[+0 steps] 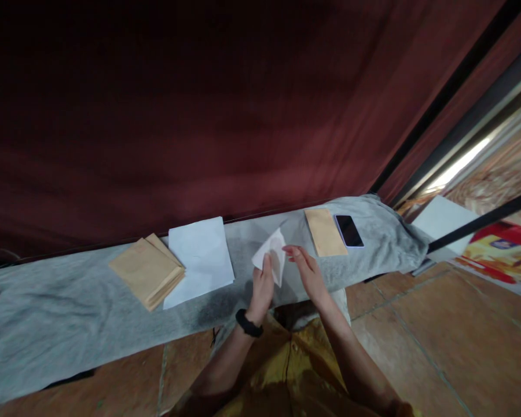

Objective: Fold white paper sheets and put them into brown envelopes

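Note:
A folded sheet of white paper (276,246) is held up over the grey cloth, in front of my body. My left hand (263,285), with a black band on the wrist, is closed on its lower left part, thumb on top. My right hand (306,267) is just right of the paper, holding nothing, with its fingers stretched towards the paper's edge. Whether those fingertips touch the paper I cannot tell. To the left lies a stack of white sheets (200,260), and overlapping its left side is a pile of brown envelopes (145,269). A single brown envelope (327,233) lies to the right.
A phone (349,230) lies beside the single envelope. Grey cloth (69,301) covers the long narrow surface. A dark red curtain (226,116) hangs behind it. At the right are a dark pole (499,213), a white box top (443,220) and a red printed box (503,249).

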The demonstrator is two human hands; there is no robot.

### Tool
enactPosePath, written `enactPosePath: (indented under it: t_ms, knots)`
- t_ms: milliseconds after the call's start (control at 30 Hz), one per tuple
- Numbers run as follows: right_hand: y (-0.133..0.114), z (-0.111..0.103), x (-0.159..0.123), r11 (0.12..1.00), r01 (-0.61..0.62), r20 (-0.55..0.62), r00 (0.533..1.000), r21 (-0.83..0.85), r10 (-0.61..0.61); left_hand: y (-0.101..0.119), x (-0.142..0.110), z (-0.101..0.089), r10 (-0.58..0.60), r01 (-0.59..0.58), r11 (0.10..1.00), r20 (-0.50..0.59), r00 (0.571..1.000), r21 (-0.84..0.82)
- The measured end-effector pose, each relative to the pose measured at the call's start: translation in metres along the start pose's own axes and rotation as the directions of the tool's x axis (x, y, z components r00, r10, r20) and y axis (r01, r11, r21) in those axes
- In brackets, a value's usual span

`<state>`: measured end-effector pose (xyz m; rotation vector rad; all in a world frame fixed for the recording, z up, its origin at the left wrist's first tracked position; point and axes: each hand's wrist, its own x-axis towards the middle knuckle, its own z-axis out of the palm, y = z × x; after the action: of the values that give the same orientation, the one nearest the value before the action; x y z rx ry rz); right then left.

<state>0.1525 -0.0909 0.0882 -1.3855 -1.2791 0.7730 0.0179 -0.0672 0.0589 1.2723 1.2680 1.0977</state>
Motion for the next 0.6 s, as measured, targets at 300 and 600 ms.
enactPosePath:
  t_ms: [300,600]
  knots:
    - [0.104,0.014,-0.014,0.929,-0.344,-0.169,0.932,-0.136,0.32,-0.029,-0.001,0.011,-0.443,0.387,0.769,0.011,0.896,-0.509]
    - [0.12,0.006,-0.022,0.906,-0.249,-0.193,0.962,-0.342,0.192,-0.051,-0.038,-0.015,-0.594,0.718,0.591,0.403,0.696,-0.368]
